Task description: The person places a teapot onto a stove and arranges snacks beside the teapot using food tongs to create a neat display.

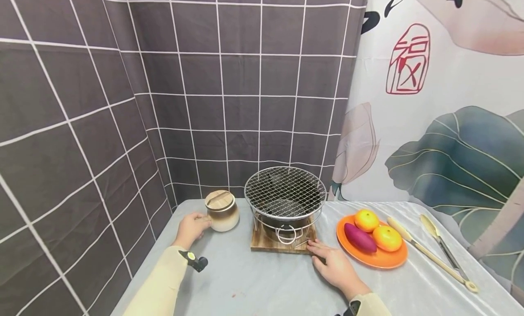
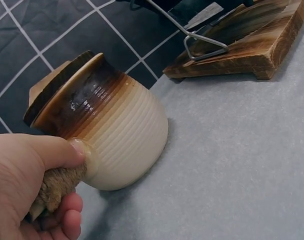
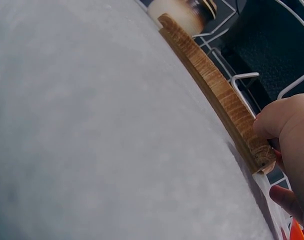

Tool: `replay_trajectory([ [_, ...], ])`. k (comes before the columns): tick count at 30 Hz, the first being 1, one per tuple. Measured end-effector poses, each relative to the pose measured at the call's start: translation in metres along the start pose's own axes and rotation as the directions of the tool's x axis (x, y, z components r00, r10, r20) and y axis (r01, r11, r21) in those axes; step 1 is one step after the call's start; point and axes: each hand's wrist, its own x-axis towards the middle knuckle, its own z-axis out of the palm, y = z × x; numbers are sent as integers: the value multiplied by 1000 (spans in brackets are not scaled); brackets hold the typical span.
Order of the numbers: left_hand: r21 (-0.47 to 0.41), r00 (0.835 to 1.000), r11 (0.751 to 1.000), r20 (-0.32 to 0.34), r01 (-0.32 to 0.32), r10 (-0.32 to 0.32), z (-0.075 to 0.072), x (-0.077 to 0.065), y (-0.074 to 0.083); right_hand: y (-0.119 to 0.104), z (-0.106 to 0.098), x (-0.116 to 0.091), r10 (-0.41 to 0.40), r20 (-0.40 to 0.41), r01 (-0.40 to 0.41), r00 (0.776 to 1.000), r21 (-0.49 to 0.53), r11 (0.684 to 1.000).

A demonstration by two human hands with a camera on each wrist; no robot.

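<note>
A ceramic pot, brown at the top and cream below, stands on the table under a wooden lid. My left hand grips its short side handle, which looks wrapped in fibre; in the left wrist view the thumb lies against the pot. On a wooden board sits a round grill stove with a wire mesh top and a ring handle. The fingers of my right hand rest at the board's front right corner, also visible in the right wrist view on the board.
An orange plate holds two orange citrus fruits and a purple sweet potato. To its right lie a long wooden-coloured utensil and tongs. A dark tiled curtain hangs behind the table.
</note>
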Motion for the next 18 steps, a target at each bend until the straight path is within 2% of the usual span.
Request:
replay_trajectory([
  [3, 10, 1000, 1000, -8, -3, 3, 1, 0, 1, 1, 1, 0, 1, 0, -1, 1000, -3, 1000],
  [10, 71, 996, 995, -45, -70, 73, -1, -5, 8, 2, 1, 0, 11, -5, -11, 1000, 2, 1000],
  [18, 84, 995, 993, -55, -84, 88, -1, -7, 9, -1, 0, -1, 14, 1, -14, 1000, 10, 1000],
])
